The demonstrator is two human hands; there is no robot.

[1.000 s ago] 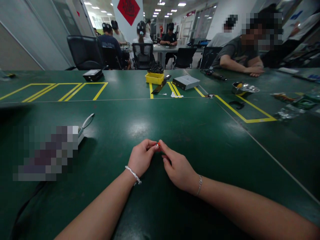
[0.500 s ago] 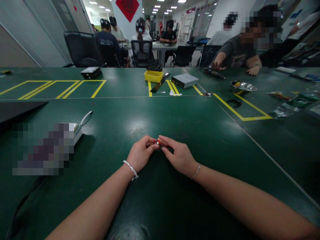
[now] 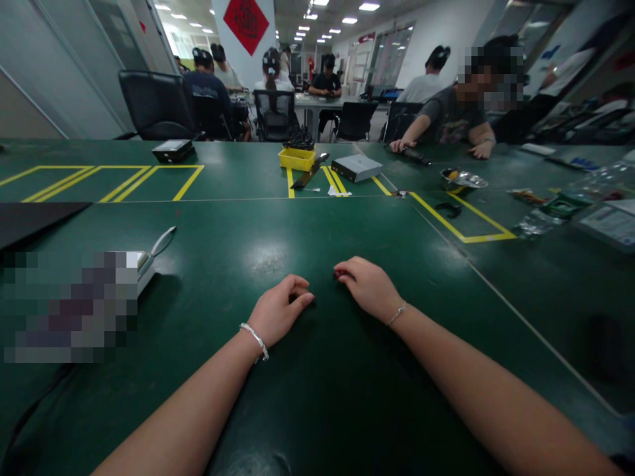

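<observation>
Over the green tabletop [image 3: 223, 244], my right hand [image 3: 370, 284] pinches a small dark red object [image 3: 338, 273] between thumb and fingertips. Most of that object is covered by the fingers, so its kind does not show. My left hand [image 3: 280, 309] rests on the table a short way to the left, fingers curved and thumb apart, with nothing visible between them. A silvery bracelet [image 3: 256, 340] circles the left wrist, and a thinner one [image 3: 397, 313] the right.
At left lies a pixelated device [image 3: 143, 270] with a pale cable loop. Farther back are a yellow bin [image 3: 296, 159], a grey box [image 3: 357, 166], a black box [image 3: 173, 152] and a metal bowl [image 3: 469, 180]. A plastic bottle [image 3: 560, 206] lies at right. Across the table sits a person [image 3: 449, 116].
My hands were together at the small reddish object; now they are apart. My right hand has moved away to the right with it, and my left hand has let go. The view has shifted slightly.
</observation>
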